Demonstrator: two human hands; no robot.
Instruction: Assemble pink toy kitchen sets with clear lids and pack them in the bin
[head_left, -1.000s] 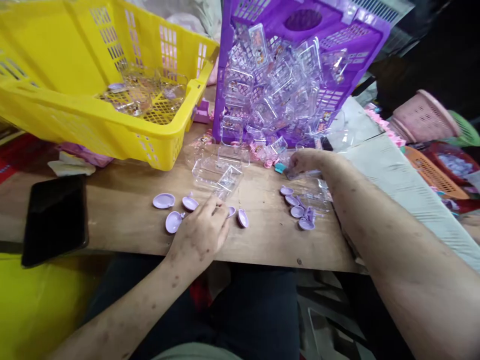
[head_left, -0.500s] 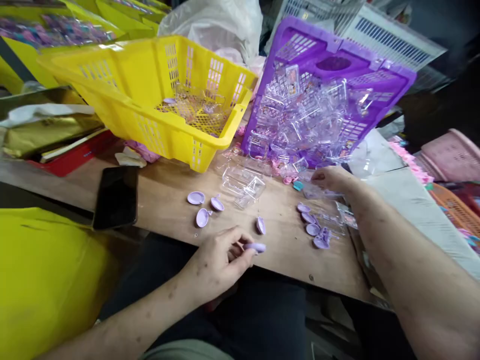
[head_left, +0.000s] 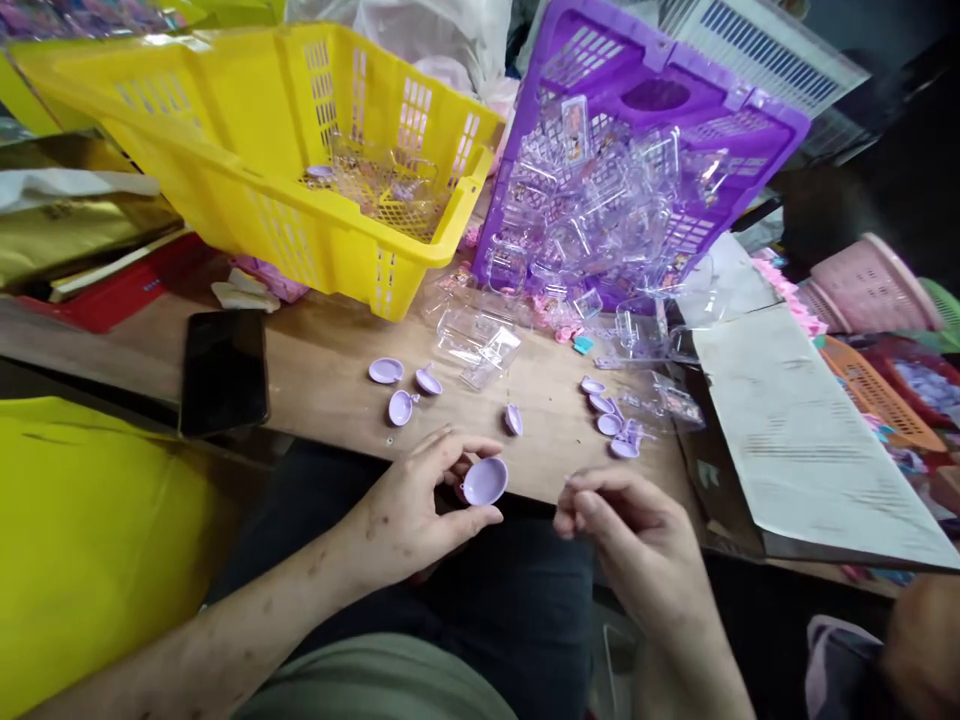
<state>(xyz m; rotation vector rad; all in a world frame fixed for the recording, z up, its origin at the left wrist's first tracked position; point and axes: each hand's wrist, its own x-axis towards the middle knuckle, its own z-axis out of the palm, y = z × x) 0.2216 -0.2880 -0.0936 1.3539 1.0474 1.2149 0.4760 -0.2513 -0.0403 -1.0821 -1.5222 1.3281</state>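
Observation:
My left hand [head_left: 427,500] holds a small lilac oval plastic shell [head_left: 486,482] at the table's front edge, its hollow side facing up. To its right, my right hand [head_left: 630,530] is closed with thumb and fingers together; whatever is in them, if anything, I cannot make out. Further in lie a single lilac piece [head_left: 513,420] and a loose group of similar lilac shells [head_left: 401,407] on the left. More lilac pieces [head_left: 610,424] form a row on the right, beside clear plastic packaging [head_left: 645,395].
A yellow basket [head_left: 262,190] and a tilted purple basket [head_left: 750,115] full of clear boxes [head_left: 600,210] stand behind. Clear cases [head_left: 476,345] lie before them. A black phone [head_left: 223,372] rests at left; a cardboard flap [head_left: 810,430] sits at right. Part of another person shows lower right.
My right hand has come back from the clear packaging by the purple basket to beside my left hand. The shell in my left hand has turned its hollow side up. The view has shifted slightly.

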